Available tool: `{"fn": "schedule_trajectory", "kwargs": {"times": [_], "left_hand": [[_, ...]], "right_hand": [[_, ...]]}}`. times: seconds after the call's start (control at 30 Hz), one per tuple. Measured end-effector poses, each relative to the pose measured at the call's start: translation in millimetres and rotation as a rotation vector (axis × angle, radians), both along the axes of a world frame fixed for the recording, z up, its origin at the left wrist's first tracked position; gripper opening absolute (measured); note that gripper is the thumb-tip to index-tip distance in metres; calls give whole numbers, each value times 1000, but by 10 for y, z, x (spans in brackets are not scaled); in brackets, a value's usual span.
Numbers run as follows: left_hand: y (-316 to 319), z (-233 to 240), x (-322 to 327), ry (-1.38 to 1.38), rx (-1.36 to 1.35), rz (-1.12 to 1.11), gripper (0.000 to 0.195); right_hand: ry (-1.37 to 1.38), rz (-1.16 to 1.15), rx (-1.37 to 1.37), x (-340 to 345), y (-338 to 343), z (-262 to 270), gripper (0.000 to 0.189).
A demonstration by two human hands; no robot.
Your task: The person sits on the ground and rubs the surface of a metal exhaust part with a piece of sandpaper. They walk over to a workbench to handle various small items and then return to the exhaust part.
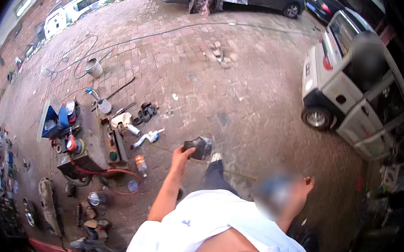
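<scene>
My left hand [182, 156] grips a dark, flat, roughly rectangular plate [198, 148] by its near left edge. Pale smears show on the plate's right side, and what it is made of is unclear. It is held over the brick floor, just left of my shoe [216, 157]. On the other side of my body, the fingertips of my right hand [309, 184] show past a blurred patch. That patch covers most of this hand and part of the forearm, so whatever the hand may hold is hidden.
A cluttered tool cart [94, 145] stands to my left, bearing a sander [75, 145] and a blue bin [55, 122]. Near it are a spray bottle [103, 106] and a plastic bottle [141, 165]. A hose [152, 35] crosses the bricks. A light-coloured van [348, 99] stands right, a partly covered car [270, 0] ahead.
</scene>
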State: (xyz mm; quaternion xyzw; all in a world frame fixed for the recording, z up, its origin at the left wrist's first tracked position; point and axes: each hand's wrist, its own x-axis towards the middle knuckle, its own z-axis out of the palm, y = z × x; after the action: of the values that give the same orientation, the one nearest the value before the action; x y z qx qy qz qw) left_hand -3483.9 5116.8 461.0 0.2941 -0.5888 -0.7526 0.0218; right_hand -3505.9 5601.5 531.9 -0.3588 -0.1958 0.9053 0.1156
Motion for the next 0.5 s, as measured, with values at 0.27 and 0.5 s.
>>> {"fn": "schedule_trajectory", "kwargs": {"times": [0.27,0.5], "left_hand": [[-424,457,-1885,-8,-75,200,30],[-859,-67,-2848,-309,-69,445,33]], "right_hand": [[2,354,-81,-3084,-923,148,27],[-61,363,335,-5054,-1550,237,31]]}}
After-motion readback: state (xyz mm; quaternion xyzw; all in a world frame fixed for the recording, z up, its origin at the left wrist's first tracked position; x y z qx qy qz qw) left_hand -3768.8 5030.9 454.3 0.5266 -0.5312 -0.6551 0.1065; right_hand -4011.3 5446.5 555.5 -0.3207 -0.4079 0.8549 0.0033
